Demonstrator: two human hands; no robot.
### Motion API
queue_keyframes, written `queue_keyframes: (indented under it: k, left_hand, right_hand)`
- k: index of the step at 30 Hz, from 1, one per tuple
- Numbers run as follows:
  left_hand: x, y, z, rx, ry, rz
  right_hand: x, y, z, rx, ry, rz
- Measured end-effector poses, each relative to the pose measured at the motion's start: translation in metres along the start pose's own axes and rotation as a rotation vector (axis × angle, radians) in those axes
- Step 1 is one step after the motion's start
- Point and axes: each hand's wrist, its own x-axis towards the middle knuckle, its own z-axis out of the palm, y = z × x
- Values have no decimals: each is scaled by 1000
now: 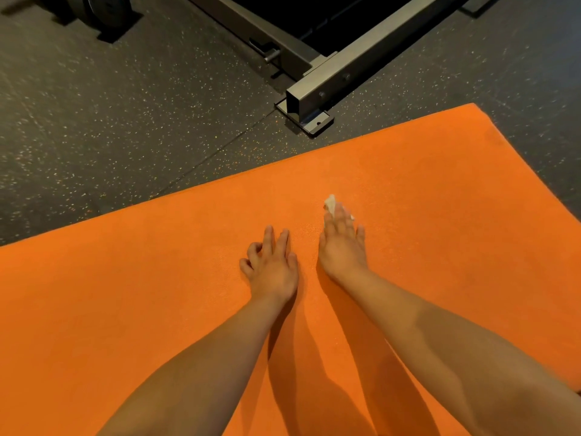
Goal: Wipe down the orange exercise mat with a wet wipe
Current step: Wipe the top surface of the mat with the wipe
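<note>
The orange exercise mat [440,184] lies flat on the floor and fills the lower part of the view. My right hand [342,243] lies palm down on the mat with straight fingers, pressing a small crumpled white wet wipe [331,202] under its fingertips; only the wipe's far end shows. My left hand [273,265] rests on the mat just to the left, fingers spread and loosely bent, holding nothing. Both forearms reach in from the bottom edge.
A grey steel frame leg [330,86] with a bolted foot plate [311,121] stands just beyond the mat's far edge. Dark speckled rubber floor [110,121] surrounds the mat. A weight-plate stand [103,11] sits at the top left.
</note>
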Motion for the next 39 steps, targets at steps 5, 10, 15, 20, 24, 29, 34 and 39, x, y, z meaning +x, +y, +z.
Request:
queue_keyframes:
  k: [5,10,15,20,24,29,34,39]
  left_hand:
    - [20,5,-6,-36,32,28]
    - [27,2,-1,-16,-17,19]
    - [30,7,0,-56,44,-9]
    - [49,12,-7,-27,111,48]
    - [63,21,-14,-4,64,8]
    - [96,42,-32,-25,128,19]
    - [111,31,-26,-14,-1,-7]
    - [118,36,-25,-16,-36,-30]
  right_hand:
    - [-3,-21,4,-19,-109,-338]
    - [25,14,-12,2,-14,-3]
    - [31,-12,-9,2,-34,-79]
    - [37,-12,-7,-67,-104,-324]
    - [65,18,-29,12,-40,37]
    - [61,-23,-15,10,-88,-264]
    - [94,6,-31,-26,3,-78]
    - [107,-23,-30,60,14,-119]
